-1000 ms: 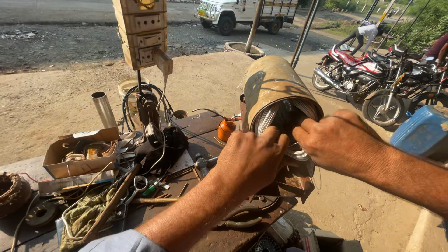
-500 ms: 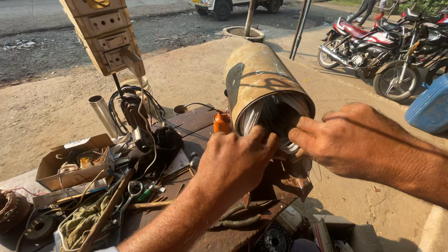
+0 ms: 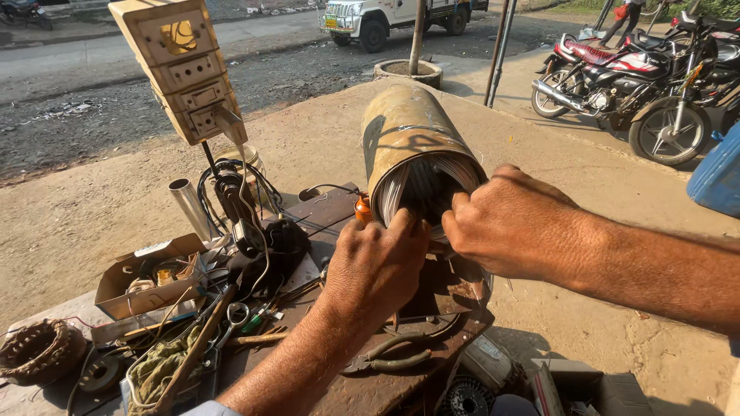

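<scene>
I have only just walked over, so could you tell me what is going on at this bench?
A person is working with both bare hands at the open end of a large metal cylinder that lies on a cluttered workbench outdoors. The left hand and right hand have their fingers at the pale wire windings showing inside its mouth. Pliers lie untouched on the bench below the hands, with a cardboard box of parts further left. Motorcycles stand parked behind.

two hands, left hand (image 3: 378, 266) and right hand (image 3: 512, 223), one rusty motor cylinder (image 3: 412, 146), one pair of pliers (image 3: 389, 356), one cardboard box (image 3: 146, 281), two motorbikes (image 3: 624, 77), one white truck (image 3: 385, 15), one wooden switchboard (image 3: 185, 65)
</scene>
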